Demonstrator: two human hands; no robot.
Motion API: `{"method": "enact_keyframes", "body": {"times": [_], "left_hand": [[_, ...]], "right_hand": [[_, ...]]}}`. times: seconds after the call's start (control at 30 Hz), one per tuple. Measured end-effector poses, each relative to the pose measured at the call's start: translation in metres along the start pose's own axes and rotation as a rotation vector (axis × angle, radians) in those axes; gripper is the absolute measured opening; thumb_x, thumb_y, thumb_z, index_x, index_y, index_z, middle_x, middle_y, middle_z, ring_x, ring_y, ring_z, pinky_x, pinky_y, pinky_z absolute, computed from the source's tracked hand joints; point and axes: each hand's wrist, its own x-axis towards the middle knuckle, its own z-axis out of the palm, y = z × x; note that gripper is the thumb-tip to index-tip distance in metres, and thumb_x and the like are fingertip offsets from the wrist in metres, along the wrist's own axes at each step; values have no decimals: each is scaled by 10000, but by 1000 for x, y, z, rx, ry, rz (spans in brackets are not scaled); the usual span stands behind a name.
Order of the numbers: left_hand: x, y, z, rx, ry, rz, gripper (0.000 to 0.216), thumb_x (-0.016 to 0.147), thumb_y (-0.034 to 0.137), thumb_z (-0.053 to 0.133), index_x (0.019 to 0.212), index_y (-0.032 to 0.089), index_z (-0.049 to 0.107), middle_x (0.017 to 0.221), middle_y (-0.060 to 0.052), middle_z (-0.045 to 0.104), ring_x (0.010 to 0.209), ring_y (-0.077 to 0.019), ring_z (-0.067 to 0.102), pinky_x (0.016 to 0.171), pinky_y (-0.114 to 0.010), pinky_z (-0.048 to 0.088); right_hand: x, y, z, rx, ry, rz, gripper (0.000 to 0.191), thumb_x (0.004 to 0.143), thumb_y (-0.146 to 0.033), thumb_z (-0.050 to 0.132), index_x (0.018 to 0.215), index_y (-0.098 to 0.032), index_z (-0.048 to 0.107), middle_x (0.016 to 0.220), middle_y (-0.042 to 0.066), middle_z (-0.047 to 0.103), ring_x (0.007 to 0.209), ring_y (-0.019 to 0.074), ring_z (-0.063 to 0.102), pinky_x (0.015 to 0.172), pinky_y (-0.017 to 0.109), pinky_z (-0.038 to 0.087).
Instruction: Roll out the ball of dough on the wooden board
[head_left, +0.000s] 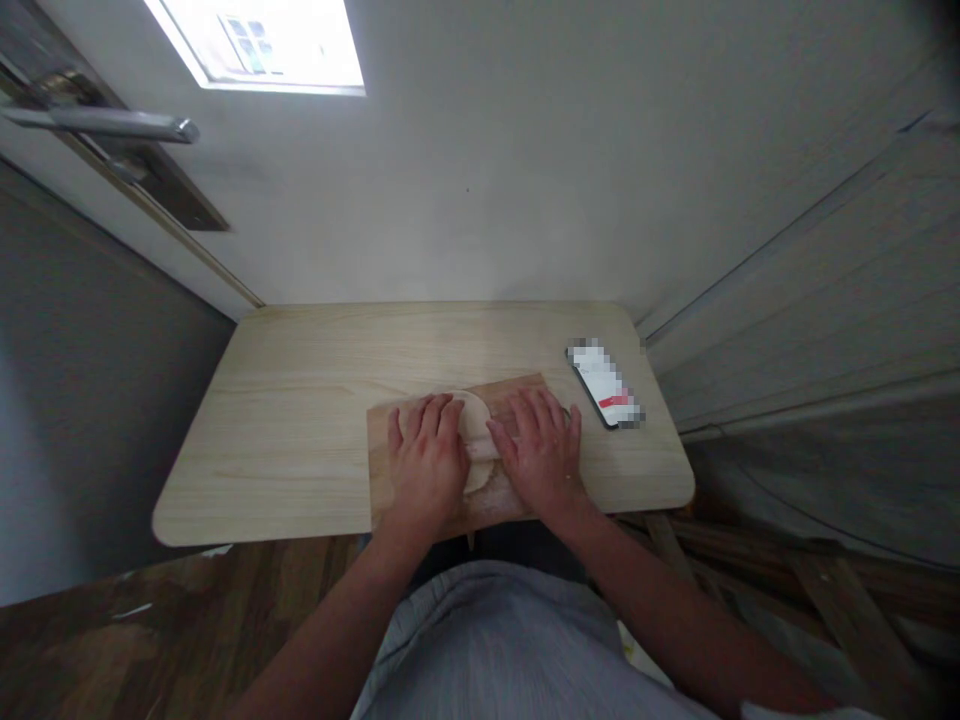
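Observation:
A pale rolling pin lies crosswise over a flat, round sheet of dough. The dough rests on a light-brown wooden board, part of it hidden under my hands. My left hand covers the pin's left end, fingers curved forward over it. On the other end, my right hand is laid across the pin, its thumb near the middle. Only the pin's short middle stretch shows between them. Whitish flour marks the board's surface near the right hand.
The board sits at the front edge of a pale wooden table with rounded corners. A phone lies to the right of the board. Behind the table stands a white door with a metal handle. Wooden bars are at the lower right.

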Motion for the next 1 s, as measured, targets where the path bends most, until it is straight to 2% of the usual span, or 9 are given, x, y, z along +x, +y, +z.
{"method": "enact_keyframes", "body": {"times": [0.1, 0.2, 0.57, 0.87, 1.0], "left_hand": [[4, -2, 1, -2, -5, 4, 440, 959, 199, 416, 1372, 232, 562, 1456, -90, 600, 1388, -299, 474, 1209, -565, 252], [9, -5, -1, 3, -26, 19, 442, 973, 220, 409, 1395, 224, 539, 1491, -100, 567, 1419, -303, 440, 1191, -555, 282], [39, -13, 0, 1, -64, 21, 442, 1002, 275, 381, 1427, 244, 499, 1538, -110, 508, 1436, -321, 407, 1176, -613, 278], [63, -21, 11, 5, -44, 1, 420, 1010, 303, 368, 1383, 250, 554, 1475, -107, 561, 1359, -320, 485, 1150, -614, 322], [66, -21, 13, 0, -47, -12, 423, 1011, 316, 373, 1386, 242, 555, 1463, -117, 570, 1337, -323, 500, 1140, -613, 329]], "right_hand": [[2, -4, 1, 19, -4, -9, 366, 1063, -413, 407, 1266, -223, 646, 1400, 110, 638, 1360, 297, 480, 1186, 577, 191], [7, -6, 2, 26, 7, -10, 344, 1069, -357, 388, 1240, -237, 661, 1371, 92, 659, 1335, 279, 499, 1192, 562, 171], [39, -5, 8, -4, -70, -27, 446, 1050, -468, 392, 1362, -223, 595, 1465, 104, 584, 1381, 310, 438, 1189, 566, 168], [62, -1, 16, 17, -121, -28, 440, 1031, -449, 430, 1381, -222, 569, 1455, 112, 586, 1356, 320, 451, 1159, 589, 227], [64, -1, 17, 6, -144, -18, 468, 1024, -447, 439, 1416, -211, 540, 1480, 127, 559, 1379, 334, 426, 1159, 609, 222]]}}
